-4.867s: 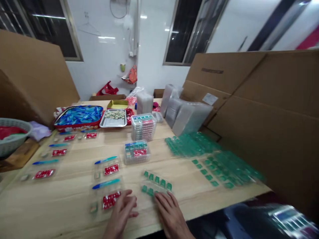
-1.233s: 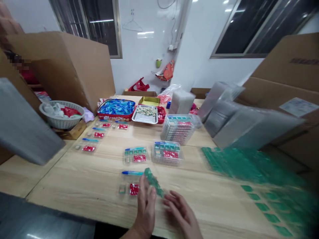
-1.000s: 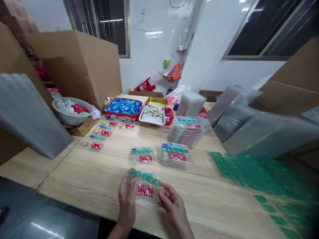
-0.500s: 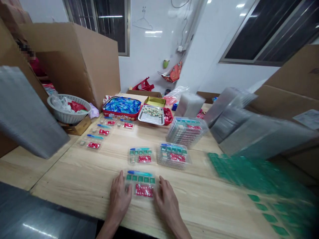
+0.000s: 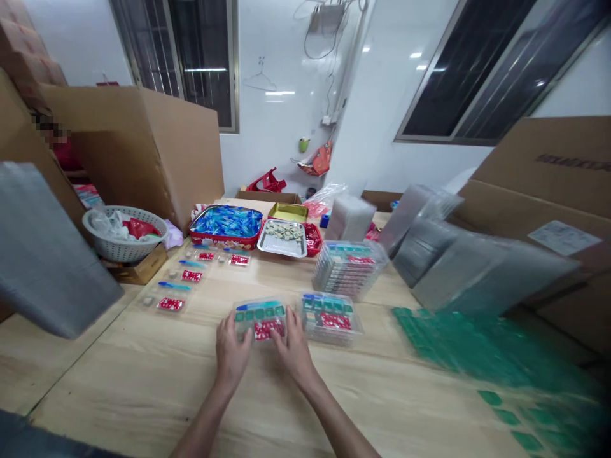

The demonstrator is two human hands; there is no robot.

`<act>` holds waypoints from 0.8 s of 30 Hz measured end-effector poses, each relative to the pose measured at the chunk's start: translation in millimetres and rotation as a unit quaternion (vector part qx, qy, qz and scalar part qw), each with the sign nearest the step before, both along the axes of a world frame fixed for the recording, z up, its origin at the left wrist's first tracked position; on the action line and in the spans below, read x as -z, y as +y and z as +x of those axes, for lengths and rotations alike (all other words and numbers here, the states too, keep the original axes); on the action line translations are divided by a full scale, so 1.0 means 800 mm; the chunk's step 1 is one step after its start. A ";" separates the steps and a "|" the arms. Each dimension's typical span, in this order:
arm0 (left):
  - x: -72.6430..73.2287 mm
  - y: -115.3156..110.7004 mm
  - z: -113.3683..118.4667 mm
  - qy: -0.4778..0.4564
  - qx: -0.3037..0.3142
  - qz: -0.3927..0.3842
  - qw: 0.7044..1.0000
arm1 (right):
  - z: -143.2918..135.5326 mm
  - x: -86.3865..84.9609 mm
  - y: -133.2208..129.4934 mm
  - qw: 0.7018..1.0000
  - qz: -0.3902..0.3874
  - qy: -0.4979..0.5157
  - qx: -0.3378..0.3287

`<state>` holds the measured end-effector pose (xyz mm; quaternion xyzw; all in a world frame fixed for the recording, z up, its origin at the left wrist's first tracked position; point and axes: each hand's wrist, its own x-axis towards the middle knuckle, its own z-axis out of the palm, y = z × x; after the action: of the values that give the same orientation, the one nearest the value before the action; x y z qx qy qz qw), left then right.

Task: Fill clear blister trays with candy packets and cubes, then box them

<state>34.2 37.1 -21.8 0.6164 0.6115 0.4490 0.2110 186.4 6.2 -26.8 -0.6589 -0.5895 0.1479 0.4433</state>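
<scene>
A pale wooden table fills the lower frame, walled by cardboard boxes at upper left and right. Green trays spread blurred at lower right, a tall stack of packs stands right of centre, and a blue-filled tin sits further up. At centre, the left hand and right hand press flat, fingers spread, on either end of a clear pack, just left of a filled pack.

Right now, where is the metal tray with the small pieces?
In the head view, the metal tray sits at the table's far side, right of the red tin of blue items.
</scene>
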 end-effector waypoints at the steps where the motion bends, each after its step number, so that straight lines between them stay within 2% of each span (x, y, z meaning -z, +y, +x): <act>1: -0.003 0.016 0.003 -0.012 0.001 -0.018 1.000 | 0.000 0.000 0.015 1.000 -0.014 0.003 0.008; 3: -0.003 0.039 0.008 -0.053 0.000 -0.069 0.996 | 0.001 0.008 0.037 0.999 -0.043 0.013 0.025; 6: 0.004 0.050 0.011 -0.103 -0.003 -0.116 0.988 | -0.001 0.030 0.048 0.996 -0.051 0.044 0.051; 10: 0.011 0.030 0.006 -0.173 0.004 -0.134 0.976 | -0.015 0.057 0.035 0.990 -0.042 0.112 0.075; 13: 0.000 0.005 -0.002 -0.271 -0.007 -0.156 0.950 | -0.033 0.062 0.014 0.986 -0.032 0.152 0.066; 15: -0.017 -0.009 -0.005 -0.294 -0.008 -0.152 0.943 | -0.039 0.052 -0.001 0.985 -0.019 0.157 0.063; 18: -0.052 -0.016 0.009 -0.305 0.035 -0.128 0.943 | -0.027 0.014 -0.018 0.987 0.010 0.149 0.061; 21: -0.081 -0.006 0.053 -0.326 0.114 -0.104 0.933 | 0.019 -0.033 -0.025 0.985 0.045 0.134 0.094; 24: -0.093 0.005 0.116 -0.347 0.140 -0.107 0.921 | 0.083 -0.063 -0.024 0.982 0.085 0.108 0.127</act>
<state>127.2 41.3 52.3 0.4754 0.4520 0.5324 0.5350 253.1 -13.3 23.9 -0.6689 -0.4600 0.1099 0.5734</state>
